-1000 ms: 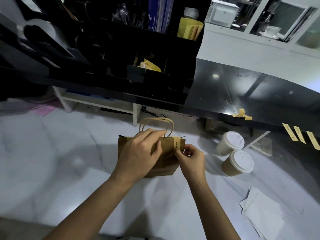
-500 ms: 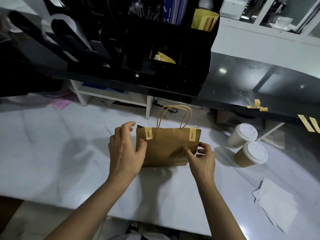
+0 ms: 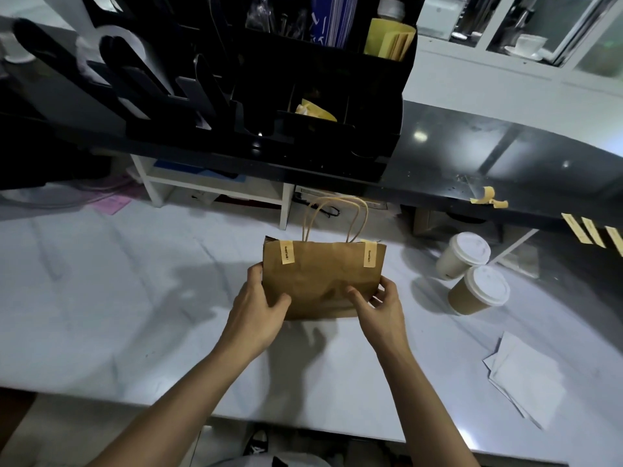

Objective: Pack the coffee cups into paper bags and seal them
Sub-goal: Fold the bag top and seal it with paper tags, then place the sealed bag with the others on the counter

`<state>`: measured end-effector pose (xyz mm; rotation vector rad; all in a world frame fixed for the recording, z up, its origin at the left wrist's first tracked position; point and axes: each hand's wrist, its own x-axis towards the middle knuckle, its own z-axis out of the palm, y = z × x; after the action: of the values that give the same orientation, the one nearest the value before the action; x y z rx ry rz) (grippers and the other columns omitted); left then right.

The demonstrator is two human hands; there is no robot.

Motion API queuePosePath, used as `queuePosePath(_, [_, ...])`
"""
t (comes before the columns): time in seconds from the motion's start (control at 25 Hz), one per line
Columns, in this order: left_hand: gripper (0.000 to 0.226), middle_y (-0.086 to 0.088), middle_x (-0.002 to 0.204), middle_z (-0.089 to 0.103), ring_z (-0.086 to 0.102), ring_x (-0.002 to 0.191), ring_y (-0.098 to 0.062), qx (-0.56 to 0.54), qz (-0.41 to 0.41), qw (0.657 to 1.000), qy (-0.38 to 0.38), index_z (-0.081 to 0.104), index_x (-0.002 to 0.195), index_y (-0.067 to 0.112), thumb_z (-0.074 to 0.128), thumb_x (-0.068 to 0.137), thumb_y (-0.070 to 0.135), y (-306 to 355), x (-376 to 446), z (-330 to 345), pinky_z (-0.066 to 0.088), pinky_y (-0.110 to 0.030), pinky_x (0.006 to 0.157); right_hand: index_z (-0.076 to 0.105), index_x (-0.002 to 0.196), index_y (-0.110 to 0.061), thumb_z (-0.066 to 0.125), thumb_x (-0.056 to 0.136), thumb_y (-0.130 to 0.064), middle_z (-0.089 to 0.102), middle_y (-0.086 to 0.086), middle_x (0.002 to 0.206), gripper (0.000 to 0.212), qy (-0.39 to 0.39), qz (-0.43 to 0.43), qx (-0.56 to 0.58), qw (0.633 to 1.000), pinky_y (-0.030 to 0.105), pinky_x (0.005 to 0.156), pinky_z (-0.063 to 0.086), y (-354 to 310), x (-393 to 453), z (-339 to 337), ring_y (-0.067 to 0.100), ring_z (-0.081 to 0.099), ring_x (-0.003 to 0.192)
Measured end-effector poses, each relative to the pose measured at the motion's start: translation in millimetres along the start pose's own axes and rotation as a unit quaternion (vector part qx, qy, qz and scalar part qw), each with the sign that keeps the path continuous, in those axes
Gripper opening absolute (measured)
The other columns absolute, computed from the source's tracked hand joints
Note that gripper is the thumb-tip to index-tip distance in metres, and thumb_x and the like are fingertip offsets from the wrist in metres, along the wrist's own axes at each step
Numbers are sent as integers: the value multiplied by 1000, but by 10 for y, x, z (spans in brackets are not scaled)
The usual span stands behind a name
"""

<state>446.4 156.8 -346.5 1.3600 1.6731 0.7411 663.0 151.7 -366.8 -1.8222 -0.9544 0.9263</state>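
Observation:
A brown paper bag (image 3: 322,274) with twine handles stands upright on the white marble counter (image 3: 135,298). Its folded top is closed by two yellow sticker strips, one at the left (image 3: 287,252) and one at the right (image 3: 369,253). My left hand (image 3: 258,308) grips the bag's lower left side, thumb across its front. My right hand (image 3: 379,306) grips the lower right corner the same way. To the right stand two lidded coffee cups, a white one (image 3: 462,256) and a brown one (image 3: 478,291).
A black organizer (image 3: 303,96) with compartments stands on the raised dark ledge (image 3: 488,163) behind the bag. Spare yellow stickers (image 3: 593,230) hang along the ledge's right edge. Folded white paper (image 3: 526,375) lies at the counter's right front.
Both hands came down from pressing the stickers at the bag's top to gripping its lower sides. The bag now stands sealed with both stickers showing.

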Motion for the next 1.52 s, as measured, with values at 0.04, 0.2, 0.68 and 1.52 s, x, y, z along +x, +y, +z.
queuePosePath(0.04, [58,4,125,55,56,112,-22,-8,-3,1000,4,31,140,36,61,91,34,-5,9,6,46,-35,84,46,124,-40,79,84,-40,63,-15,116,52,0,-1,3,1000,39,96,54,-10,-3,-1,10,63,110])
queuePosePath(0.2, [58,6,116,58,59,103,-20,-40,-2,999,26,31,138,43,62,90,36,-7,84,-32,50,-36,80,43,127,-43,78,85,-45,64,-9,119,55,10,-11,0,1000,35,90,55,-67,-41,-26,6,62,105])
queuePosePath(0.68, [59,12,129,51,52,116,-9,-69,111,991,14,37,140,43,68,92,28,157,194,-37,49,-30,91,40,146,-44,76,87,-44,59,-15,120,69,83,-37,41,995,35,93,54,-279,-122,-126,8,60,109])
queuePosePath(1.52, [71,13,129,44,51,116,-7,-62,247,955,-151,29,149,53,66,94,27,828,-331,777,49,-31,91,39,135,-63,73,90,-47,62,-14,118,58,289,6,100,952,19,75,49,-9,-1071,-1264,-6,58,108])
